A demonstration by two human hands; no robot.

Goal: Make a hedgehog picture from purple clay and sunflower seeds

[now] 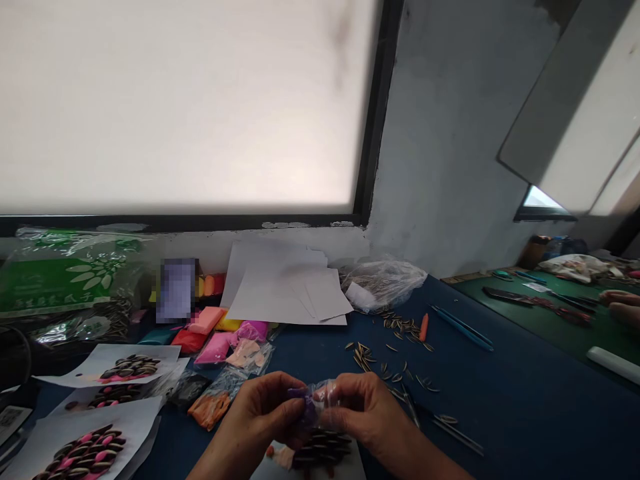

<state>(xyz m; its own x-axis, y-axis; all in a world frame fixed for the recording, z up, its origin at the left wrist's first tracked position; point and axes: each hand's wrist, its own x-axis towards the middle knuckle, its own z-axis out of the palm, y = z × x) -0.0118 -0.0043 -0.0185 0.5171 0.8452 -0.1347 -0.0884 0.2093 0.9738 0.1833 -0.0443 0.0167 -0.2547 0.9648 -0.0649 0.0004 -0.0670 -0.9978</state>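
My left hand (263,410) and my right hand (367,410) come together near the bottom middle, fingers pinched on a small clear plastic bag (327,393). Something purple, like soft modelling clay (298,393), shows in the bag beside my left fingertips. Right below the hands lies a white sheet (353,463) bearing a picture made of dark striped sunflower seeds (324,450), with a peach-coloured patch at its left. My hands hide part of this picture.
Seed pictures on paper (135,367) lie at left, near bagged colourful clay (217,347) and a green seed bag (55,273). White sheets (290,287) rest by the wall. Loose seeds (365,357), blue tweezers (463,327) and metal tweezers (457,433) lie right. Another person's hand (625,307) shows far right.
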